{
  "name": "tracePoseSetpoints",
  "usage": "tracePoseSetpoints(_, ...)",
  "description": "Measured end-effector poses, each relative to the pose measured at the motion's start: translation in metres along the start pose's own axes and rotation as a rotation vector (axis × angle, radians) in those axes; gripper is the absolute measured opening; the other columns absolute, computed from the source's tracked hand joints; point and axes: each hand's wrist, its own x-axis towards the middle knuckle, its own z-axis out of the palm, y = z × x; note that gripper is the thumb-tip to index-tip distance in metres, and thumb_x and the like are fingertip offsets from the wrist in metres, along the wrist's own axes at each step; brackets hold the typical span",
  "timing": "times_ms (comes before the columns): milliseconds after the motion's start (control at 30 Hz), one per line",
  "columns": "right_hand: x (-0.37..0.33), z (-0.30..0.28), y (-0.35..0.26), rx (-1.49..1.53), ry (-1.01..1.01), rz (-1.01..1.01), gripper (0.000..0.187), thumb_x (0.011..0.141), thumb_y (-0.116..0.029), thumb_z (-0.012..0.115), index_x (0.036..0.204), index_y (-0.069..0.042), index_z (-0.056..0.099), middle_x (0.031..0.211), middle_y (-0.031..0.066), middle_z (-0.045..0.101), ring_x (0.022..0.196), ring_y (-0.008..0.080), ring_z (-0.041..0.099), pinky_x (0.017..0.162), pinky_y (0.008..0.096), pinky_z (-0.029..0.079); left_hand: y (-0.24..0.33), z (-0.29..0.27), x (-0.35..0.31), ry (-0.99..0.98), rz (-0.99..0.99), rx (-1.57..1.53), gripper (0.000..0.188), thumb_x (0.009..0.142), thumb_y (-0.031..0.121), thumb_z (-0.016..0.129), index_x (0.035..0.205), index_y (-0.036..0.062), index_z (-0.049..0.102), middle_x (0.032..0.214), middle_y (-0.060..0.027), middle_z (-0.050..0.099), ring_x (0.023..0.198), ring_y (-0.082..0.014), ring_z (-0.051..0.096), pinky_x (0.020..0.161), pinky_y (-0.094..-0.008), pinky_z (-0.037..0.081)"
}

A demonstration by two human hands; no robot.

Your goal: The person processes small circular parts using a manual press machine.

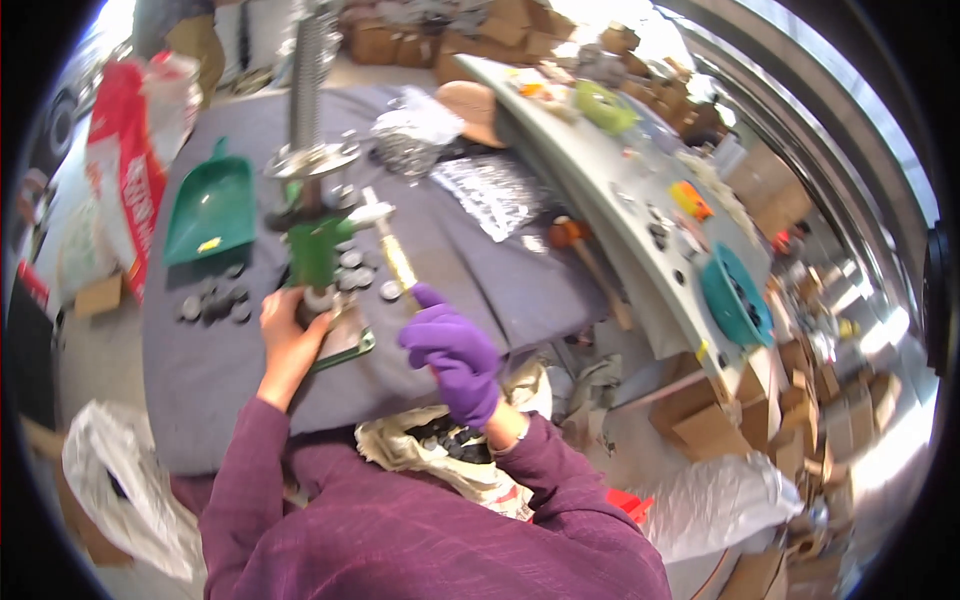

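Observation:
A green hand press [314, 255] with a tall threaded metal column [305, 90] stands on the cloth-covered table. My left hand [288, 342], bare, is at its base, thumb and fingers curled about a small round grey piece [318, 298] under the press head. Just right of that hand lies a green-edged metal tray [350, 335]. My right hand [455, 355] wears a purple glove, its fingers closed at the near end of the press lever [396, 258], which has a yellowish grip. Several round metal pieces [352, 265] lie beside the press, and darker ones [215, 303] are on its left.
A green dustpan [213, 212] lies at the left of the table [400, 390]. Clear plastic bags [490, 195] and an orange-headed hammer [572, 236] lie right. An open sack of black pieces [400, 440] sits at my lap. A second table [625, 190] holds a teal basin [735, 298].

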Motion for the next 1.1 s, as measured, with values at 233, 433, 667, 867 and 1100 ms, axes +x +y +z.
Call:
tracePoseSetpoints(233, 0.001, -0.001, -0.007, 0.029, 0.085, -0.038, 0.030, 0.081, -0.001, 0.050, 0.106, -0.001, 0.066, 0.073, 0.0032, 0.060, 0.074, 0.0173, 0.060, 0.108, 0.0498, 0.038, 0.021, 0.008, 0.000, -0.074, 0.001, 0.023, 0.050, 0.068, 0.022, 0.081, 0.112, 0.0032, 0.063, 0.110, -0.0104, 0.061, 0.109, -0.0296, 0.051, 0.096, -0.0418, 0.037)
tracePoseSetpoints(433, 0.000, 0.008, -0.005, 0.015, 0.132, -0.059, 0.030, 0.081, 0.001, 0.049, 0.106, -0.002, 0.065, 0.074, 0.0030, 0.061, 0.072, 0.0171, 0.060, 0.108, 0.0489, 0.039, 0.015, 0.003, 0.003, -0.097, -0.044, -0.035, 0.049, 0.068, 0.019, 0.080, 0.111, 0.0027, 0.064, 0.110, -0.0102, 0.062, 0.107, -0.0286, 0.052, 0.094, -0.0389, 0.039)
tracePoseSetpoints(667, 0.002, 0.010, -0.004, 0.030, 0.141, -0.082, 0.031, 0.078, 0.002, 0.050, 0.105, -0.001, 0.065, 0.074, 0.0034, 0.060, 0.072, 0.0177, 0.060, 0.108, 0.0488, 0.039, -0.001, 0.003, 0.003, -0.089, -0.060, -0.140, 0.041, 0.070, 0.014, 0.075, 0.107, 0.0014, 0.064, 0.105, -0.0112, 0.063, 0.105, -0.0285, 0.054, 0.093, -0.0386, 0.040)
tracePoseSetpoints(867, 0.005, 0.003, -0.007, 0.055, 0.091, -0.070, 0.030, 0.080, 0.002, 0.051, 0.106, 0.001, 0.065, 0.073, 0.0025, 0.059, 0.071, 0.0167, 0.059, 0.108, 0.0480, 0.039, -0.001, 0.009, 0.002, -0.059, -0.110, -0.158, 0.038, 0.070, 0.011, 0.073, 0.106, 0.0018, 0.064, 0.104, -0.0113, 0.063, 0.103, -0.0287, 0.055, 0.091, -0.0376, 0.043)
tracePoseSetpoints(1100, 0.028, 0.003, -0.030, 0.172, 0.121, 0.171, 0.033, 0.081, 0.004, 0.045, 0.107, 0.006, 0.064, 0.071, 0.0055, 0.061, 0.071, 0.0155, 0.058, 0.110, 0.0469, 0.038, 0.001, 0.010, 0.005, -0.025, -0.147, -0.182, 0.036, 0.069, 0.012, 0.074, 0.102, 0.0004, 0.066, 0.102, -0.0129, 0.064, 0.100, -0.0291, 0.059, 0.088, -0.0371, 0.047)
